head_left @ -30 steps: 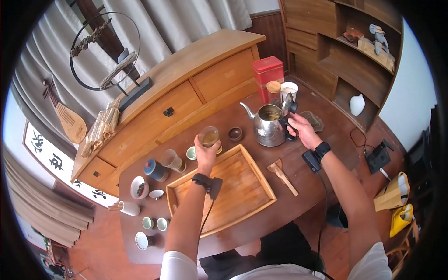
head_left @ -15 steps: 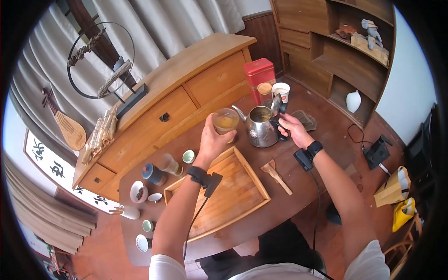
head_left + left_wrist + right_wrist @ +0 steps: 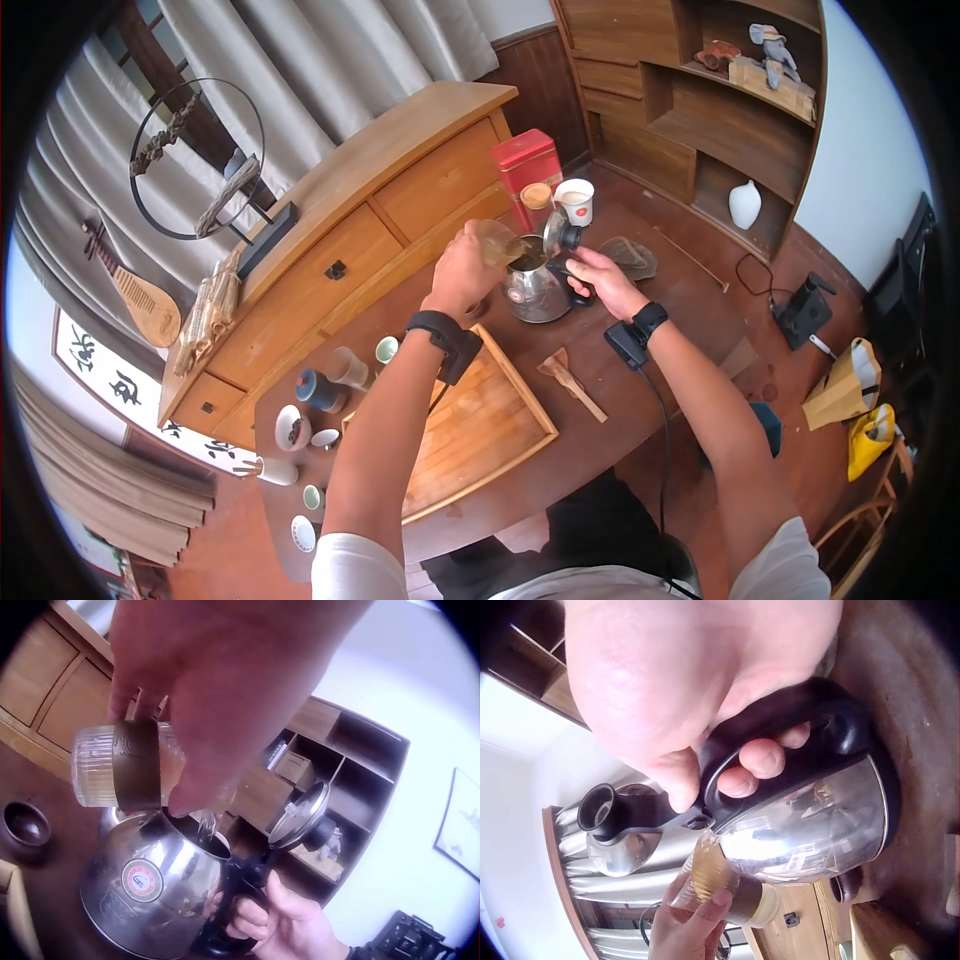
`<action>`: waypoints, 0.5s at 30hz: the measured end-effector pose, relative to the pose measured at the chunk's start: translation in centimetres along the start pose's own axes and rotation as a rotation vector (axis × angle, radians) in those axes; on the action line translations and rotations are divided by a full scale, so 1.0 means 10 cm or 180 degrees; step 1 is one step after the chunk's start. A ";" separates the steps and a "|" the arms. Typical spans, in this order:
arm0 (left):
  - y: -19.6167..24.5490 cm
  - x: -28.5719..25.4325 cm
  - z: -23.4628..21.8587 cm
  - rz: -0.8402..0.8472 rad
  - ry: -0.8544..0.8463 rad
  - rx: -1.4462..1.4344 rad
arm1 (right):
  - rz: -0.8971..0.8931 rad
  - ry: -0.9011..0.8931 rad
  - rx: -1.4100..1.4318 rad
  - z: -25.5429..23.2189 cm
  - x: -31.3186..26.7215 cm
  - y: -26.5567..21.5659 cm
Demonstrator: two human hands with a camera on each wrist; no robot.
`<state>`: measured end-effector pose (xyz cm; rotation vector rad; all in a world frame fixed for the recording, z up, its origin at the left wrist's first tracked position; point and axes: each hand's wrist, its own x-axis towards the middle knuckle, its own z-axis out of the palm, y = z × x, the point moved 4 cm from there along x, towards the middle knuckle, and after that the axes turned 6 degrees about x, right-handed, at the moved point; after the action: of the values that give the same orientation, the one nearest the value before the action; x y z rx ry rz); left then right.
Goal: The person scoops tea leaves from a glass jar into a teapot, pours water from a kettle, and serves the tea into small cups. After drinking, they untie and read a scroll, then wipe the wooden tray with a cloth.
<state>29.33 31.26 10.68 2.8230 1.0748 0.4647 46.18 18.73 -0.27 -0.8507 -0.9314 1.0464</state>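
My left hand [image 3: 462,272] holds a ribbed glass cup [image 3: 94,769] with a brown band round it, tipped over the mouth of a steel kettle [image 3: 537,298]. Clear, pale yellow liquid runs from the glass into the kettle, as the left wrist view shows. My right hand [image 3: 605,282] grips the kettle's black handle [image 3: 810,712], fingers wrapped through it. Hinged up above the handle is the kettle's lid [image 3: 300,817]. The kettle stands upright on the brown table, its spout mostly hidden behind the left hand and glass.
A wooden tray [image 3: 480,430] lies in front of the kettle, with a wooden utensil [image 3: 572,383] to its right. Behind stand a red tin [image 3: 527,170] and a paper cup [image 3: 575,203]. Leftward are a blue jar [image 3: 320,390], a bowl [image 3: 292,428] and small cups. A dark bowl [image 3: 26,825] sits near the kettle.
My left hand has carried the glass rightward to the kettle and tilted it over the opening. The right hand keeps its grip on the handle. The head view has shifted.
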 end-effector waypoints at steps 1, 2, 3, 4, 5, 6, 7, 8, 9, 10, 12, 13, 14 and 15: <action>0.01 0.02 0.01 -0.0021 -0.0035 0.0129 | 0.0012 0.0004 0.0000 -0.01 0.00 0.01; 0.03 0.04 0.01 -0.0040 -0.0064 0.0260 | 0.0039 -0.0021 0.0003 -0.03 0.00 0.03; 0.03 0.05 0.02 -0.0060 -0.0092 0.0390 | 0.0067 -0.0049 0.0006 -0.05 0.01 0.05; 0.07 0.05 -0.01 -0.0032 -0.0136 0.0513 | 0.0094 -0.0076 0.0010 -0.06 0.02 0.06; 0.10 0.05 -0.04 -0.0005 -0.0180 0.0638 | 0.0093 -0.0074 0.0002 -0.07 0.02 0.06; 0.12 0.05 -0.06 0.0023 -0.0225 0.0761 | 0.0093 -0.0072 -0.0006 -0.07 0.02 0.07; 0.12 0.06 -0.06 0.0152 -0.0092 0.0874 | 0.0093 -0.0067 -0.0013 -0.07 0.02 0.07; 0.12 0.07 -0.05 0.0281 0.0042 0.0986 | 0.0076 -0.0088 -0.0023 -0.07 0.02 0.07; 0.12 0.07 -0.04 0.0407 0.0177 0.1096 | 0.0060 -0.0110 -0.0032 -0.07 0.02 0.06; 0.12 0.09 -0.01 0.0485 0.0236 0.1248 | 0.0044 -0.0132 -0.0044 -0.07 0.02 0.06; 0.11 0.15 0.03 0.0640 0.0359 0.1549 | 0.0047 -0.0126 -0.0026 -0.07 0.02 0.07; 0.13 0.16 0.02 0.0691 0.0375 0.1670 | 0.0049 -0.0123 -0.0017 -0.07 0.03 0.08; 0.17 0.17 0.02 0.0742 0.0389 0.1791 | 0.0051 -0.0106 -0.0034 -0.07 0.03 0.07; 0.20 0.17 0.02 0.0790 0.0400 0.1912 | 0.0056 -0.0089 -0.0051 -0.07 0.03 0.08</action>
<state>31.87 30.91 11.25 3.5253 1.0256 0.3924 46.68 19.12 -1.16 -0.8608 -0.9584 1.0697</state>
